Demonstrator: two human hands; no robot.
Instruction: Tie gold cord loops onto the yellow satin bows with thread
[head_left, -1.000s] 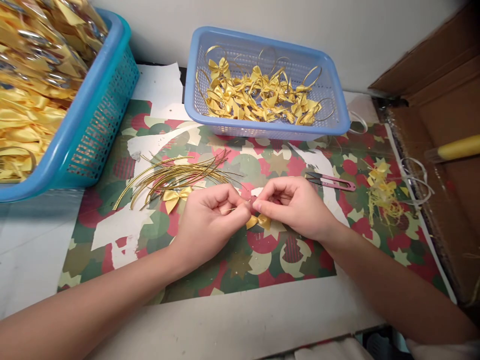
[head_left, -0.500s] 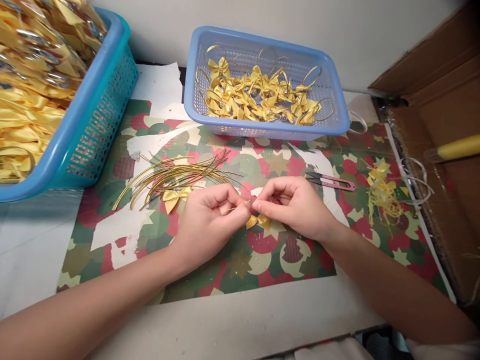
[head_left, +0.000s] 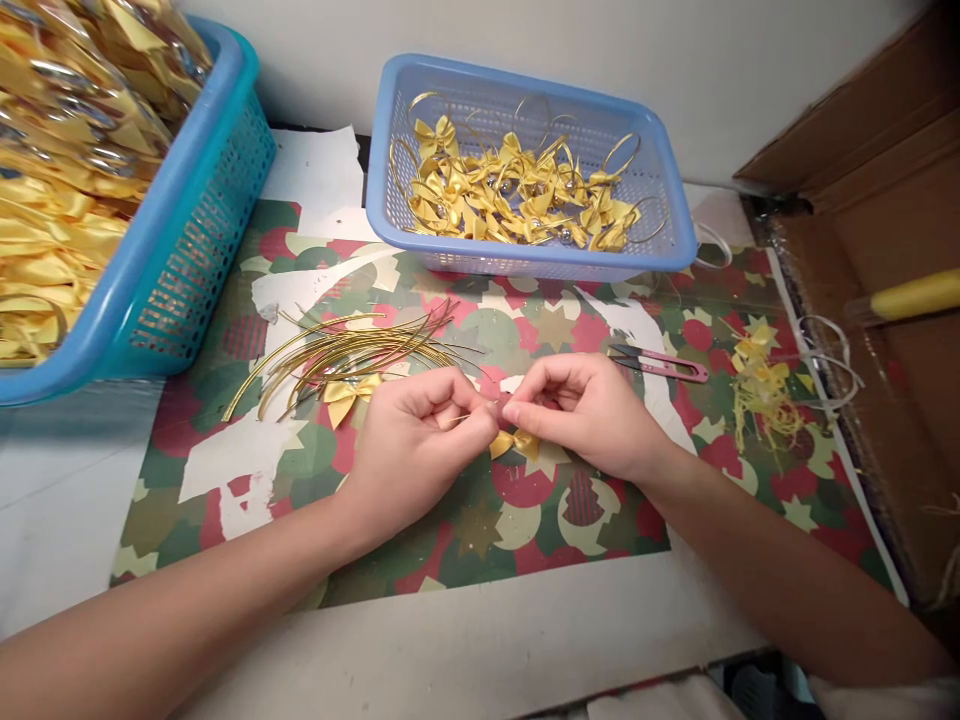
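My left hand (head_left: pixel 424 440) is closed in a pinch, and a thin gold wire (head_left: pixel 457 419) shows between its thumb and fingers. Its fingertips almost meet those of my right hand (head_left: pixel 581 410), which is pinched too; what lies between the right thumb and finger is too small to make out. Just below the fingertips is a yellow satin bow (head_left: pixel 516 443), partly covered by the hands. A second yellow bow (head_left: pixel 351 398) lies left of my left hand. Behind it spreads a bundle of gold wires (head_left: pixel 360 350).
Small thread snips (head_left: pixel 660 363) lie beyond my right hand. A blue basket (head_left: pixel 529 255) of bows on wire loops stands at the back. Another blue basket (head_left: pixel 202 210), heaped with yellow bows, is at left. Yellow scraps (head_left: pixel 759 385) and a cardboard box (head_left: pixel 862 300) are at right.
Almost nothing differs. Both hands keep their pinch at the same spot, and the whole view has shifted very slightly.
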